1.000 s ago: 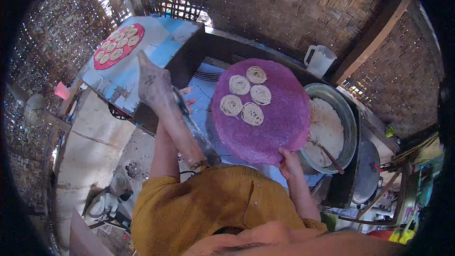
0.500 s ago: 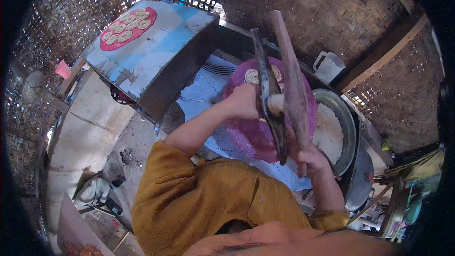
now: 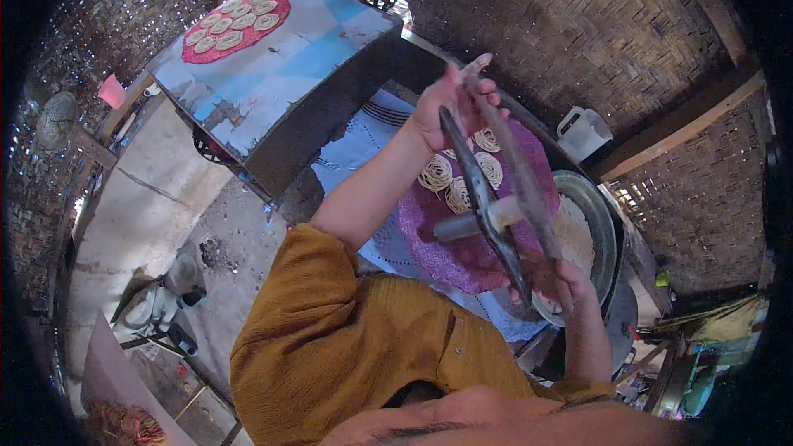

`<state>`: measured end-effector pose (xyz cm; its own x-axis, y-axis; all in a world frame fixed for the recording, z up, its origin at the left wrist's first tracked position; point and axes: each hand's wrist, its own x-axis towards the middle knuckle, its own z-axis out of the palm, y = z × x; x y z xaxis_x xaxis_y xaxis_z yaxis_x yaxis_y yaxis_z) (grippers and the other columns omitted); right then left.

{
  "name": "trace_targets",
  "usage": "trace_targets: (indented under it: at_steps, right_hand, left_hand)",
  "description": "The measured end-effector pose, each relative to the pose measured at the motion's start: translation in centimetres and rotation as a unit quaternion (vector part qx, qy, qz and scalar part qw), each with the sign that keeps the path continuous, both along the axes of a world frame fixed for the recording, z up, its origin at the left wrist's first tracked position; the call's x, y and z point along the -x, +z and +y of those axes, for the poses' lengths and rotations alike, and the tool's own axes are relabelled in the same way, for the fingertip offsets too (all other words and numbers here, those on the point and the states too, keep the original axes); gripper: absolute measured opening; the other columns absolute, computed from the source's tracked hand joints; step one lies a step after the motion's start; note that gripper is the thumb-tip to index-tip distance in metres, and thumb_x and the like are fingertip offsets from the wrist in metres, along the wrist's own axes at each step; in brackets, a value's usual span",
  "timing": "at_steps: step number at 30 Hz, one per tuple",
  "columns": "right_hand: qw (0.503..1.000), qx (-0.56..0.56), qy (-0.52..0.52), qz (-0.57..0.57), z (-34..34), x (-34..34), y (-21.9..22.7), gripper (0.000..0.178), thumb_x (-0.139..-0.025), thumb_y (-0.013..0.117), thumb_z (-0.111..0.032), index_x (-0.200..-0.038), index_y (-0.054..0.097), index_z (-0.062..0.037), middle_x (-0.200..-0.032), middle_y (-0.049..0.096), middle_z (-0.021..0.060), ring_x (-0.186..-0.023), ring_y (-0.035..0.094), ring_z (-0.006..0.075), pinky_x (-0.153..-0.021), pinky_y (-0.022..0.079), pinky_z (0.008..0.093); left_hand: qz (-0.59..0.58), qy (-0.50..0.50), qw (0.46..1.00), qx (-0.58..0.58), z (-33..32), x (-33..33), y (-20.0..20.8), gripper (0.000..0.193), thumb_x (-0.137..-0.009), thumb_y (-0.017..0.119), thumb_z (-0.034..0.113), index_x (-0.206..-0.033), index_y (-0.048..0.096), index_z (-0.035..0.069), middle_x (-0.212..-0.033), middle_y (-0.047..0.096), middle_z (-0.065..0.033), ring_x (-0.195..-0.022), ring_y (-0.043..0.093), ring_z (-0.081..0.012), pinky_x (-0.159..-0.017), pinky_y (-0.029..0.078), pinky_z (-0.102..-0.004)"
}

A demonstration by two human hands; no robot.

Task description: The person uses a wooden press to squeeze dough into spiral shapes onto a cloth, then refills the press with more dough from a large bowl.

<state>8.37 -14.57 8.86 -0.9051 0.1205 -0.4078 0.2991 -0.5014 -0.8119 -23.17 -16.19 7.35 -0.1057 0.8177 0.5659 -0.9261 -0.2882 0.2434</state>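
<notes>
A noodle press (image 3: 500,213) made of two long bars, one dark and one pale wood, with a short cylinder between them, is held tilted over a purple round mat (image 3: 429,239). My left hand (image 3: 453,107) is at the far ends of the bars, fingers partly curled round them and one finger stretched out. Lower down, my right hand (image 3: 568,282) grips the near ends. Several coiled noodle nests (image 3: 436,172) lie on the mat's far part, partly hidden behind the press and my left hand.
Right of the mat stands a large metal basin (image 3: 607,227) with pale dough or flour. A clear plastic jug (image 3: 585,134) is behind it. At the far left, a table (image 3: 330,58) carries a red mat (image 3: 198,56) covered with noodle nests. Woven walls enclose the place.
My left hand has moved from beside the cylinder to the far ends of the bars. The press has shifted and turned slightly, uncovering more noodle nests. My right hand stays at the near ends.
</notes>
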Motion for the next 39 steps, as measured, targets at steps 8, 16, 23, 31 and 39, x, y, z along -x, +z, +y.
trace_targets:
  at_steps: [8, 16, 23, 31, 39]
  right_hand:
    - [0.996, -0.073, -0.010, -0.042, 0.0, 2.7, -1.2, 0.067, -0.068, 0.062, -0.043, -0.112, 0.044, 0.0051, -0.096, 0.057, 0.0163, -0.083, 0.058, 0.0241, -0.069, 0.047, 0.0315]
    - [0.984, -0.146, -0.078, -0.073, -2.0, 2.6, 3.3, 0.059, -0.064, 0.067, -0.034, -0.107, 0.049, 0.0026, -0.088, 0.058, 0.0074, -0.073, 0.057, 0.0174, -0.061, 0.045, 0.0280]
    - [0.966, -0.242, -0.021, -0.090, -2.1, 3.2, 3.6, 0.059, -0.059, 0.068, -0.035, -0.102, 0.051, 0.0024, -0.080, 0.056, 0.0056, -0.070, 0.054, 0.0137, -0.058, 0.043, 0.0246]
    - [0.958, -0.276, 0.000, -0.077, -2.5, 0.4, 6.2, 0.058, -0.061, 0.072, -0.027, -0.106, 0.051, 0.0024, -0.089, 0.057, 0.0048, -0.078, 0.053, 0.0121, -0.069, 0.043, 0.0263]
    - [0.929, -0.362, 0.024, -0.079, -2.5, 3.1, 6.5, 0.062, -0.059, 0.074, -0.026, -0.108, 0.050, 0.0036, -0.097, 0.057, 0.0074, -0.091, 0.050, 0.0141, -0.082, 0.039, 0.0291]
  left_hand:
    - [-0.080, -0.008, 0.996, 0.050, 0.3, 2.4, -3.2, 0.074, -0.076, 0.030, 0.067, -0.128, 0.028, 0.016, -0.070, 0.050, -0.0035, -0.070, 0.052, -0.0220, -0.079, 0.040, -0.0453]
    - [-0.081, 0.000, 0.997, -0.011, -0.5, 1.0, -2.2, 0.068, -0.077, 0.033, 0.065, -0.128, 0.032, 0.020, -0.064, 0.050, -0.0008, -0.068, 0.053, -0.0204, -0.074, 0.041, -0.0437]
    - [-0.050, 0.019, 0.998, -0.032, -2.9, 2.8, 2.0, 0.073, -0.076, 0.030, 0.068, -0.130, 0.028, 0.018, -0.064, 0.050, -0.0009, -0.064, 0.052, -0.0200, -0.072, 0.043, -0.0449]
    - [-0.059, -0.018, 0.996, -0.070, -3.3, 0.0, 2.8, 0.068, -0.079, 0.029, 0.063, -0.128, 0.032, 0.017, -0.065, 0.050, -0.0024, -0.067, 0.052, -0.0217, -0.075, 0.043, -0.0465]
    - [-0.005, 0.028, 0.996, -0.086, -5.0, 2.3, 5.7, 0.069, -0.080, 0.028, 0.063, -0.127, 0.034, 0.012, -0.062, 0.046, 0.0004, -0.063, 0.048, -0.0173, -0.073, 0.042, -0.0426]
